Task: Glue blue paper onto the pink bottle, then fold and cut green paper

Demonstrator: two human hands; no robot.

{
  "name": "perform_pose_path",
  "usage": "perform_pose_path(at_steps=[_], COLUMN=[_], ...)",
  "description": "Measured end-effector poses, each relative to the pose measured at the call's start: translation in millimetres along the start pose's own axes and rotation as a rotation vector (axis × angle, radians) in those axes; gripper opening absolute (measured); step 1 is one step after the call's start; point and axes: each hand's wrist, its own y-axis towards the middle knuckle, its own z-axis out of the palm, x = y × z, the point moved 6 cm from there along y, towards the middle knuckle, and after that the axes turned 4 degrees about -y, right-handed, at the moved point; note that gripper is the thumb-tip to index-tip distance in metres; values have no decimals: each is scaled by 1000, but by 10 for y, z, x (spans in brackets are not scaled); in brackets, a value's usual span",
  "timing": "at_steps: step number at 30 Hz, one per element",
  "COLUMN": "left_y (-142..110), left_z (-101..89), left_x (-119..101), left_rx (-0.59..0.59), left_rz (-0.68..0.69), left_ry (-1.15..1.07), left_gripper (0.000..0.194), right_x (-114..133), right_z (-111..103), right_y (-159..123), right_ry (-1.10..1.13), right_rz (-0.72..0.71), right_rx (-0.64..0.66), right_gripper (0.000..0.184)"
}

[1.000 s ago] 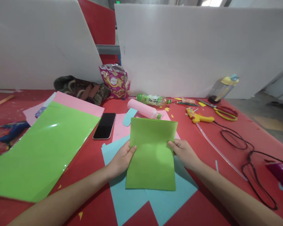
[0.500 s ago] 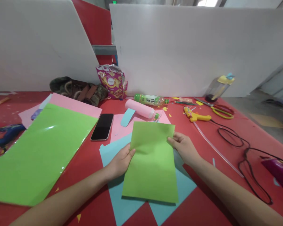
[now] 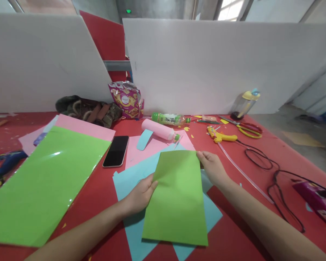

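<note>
A sheet of green paper [image 3: 178,203] is held up between my hands, over cut pieces of light blue paper [image 3: 133,221]. My left hand [image 3: 141,194] pinches its left edge, thumb on the front face. At the upper right corner, my right hand [image 3: 212,166] grips the sheet between thumb and fingers. Behind the sheet, a bottle wrapped in pink paper [image 3: 157,129] lies on a pink sheet [image 3: 132,154], with a light blue strip [image 3: 145,140] against it.
To the left lie a large stack of green paper [image 3: 49,188], a black phone [image 3: 116,151] and a blue glue gun [image 3: 7,165]. On the right are a yellow glue gun [image 3: 221,136], scissors [image 3: 248,130], a cable and a purple power strip [image 3: 316,203]. A green-labelled bottle [image 3: 170,119] lies near the white partition.
The view has tilted up slightly. The green sheet's top edge leans differently and its upper right corner, with my right hand, has shifted outward a little. Both hands keep their hold.
</note>
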Motion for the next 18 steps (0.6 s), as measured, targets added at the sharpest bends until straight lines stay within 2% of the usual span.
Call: perform_pose_path(at_steps=[7, 11, 15, 18], left_y=[-52, -67, -82, -107], left_z=[17, 19, -16, 34], left_x=[-8, -17, -60, -110], left_rx=[48, 40, -18, 32], left_rz=[40, 45, 56, 88], left_ry=[60, 81, 80, 125], left_gripper=[36, 37, 38, 39], right_x=[61, 49, 73, 136], right_z=[-44, -79, -10, 28], right_y=[10, 6, -43, -89], right_ry=[-61, -94, -69, -86], right_rz=[-14, -43, -81, -113], right_rx=[-44, -102, -86, -76], right_gripper=[31, 38, 34, 29])
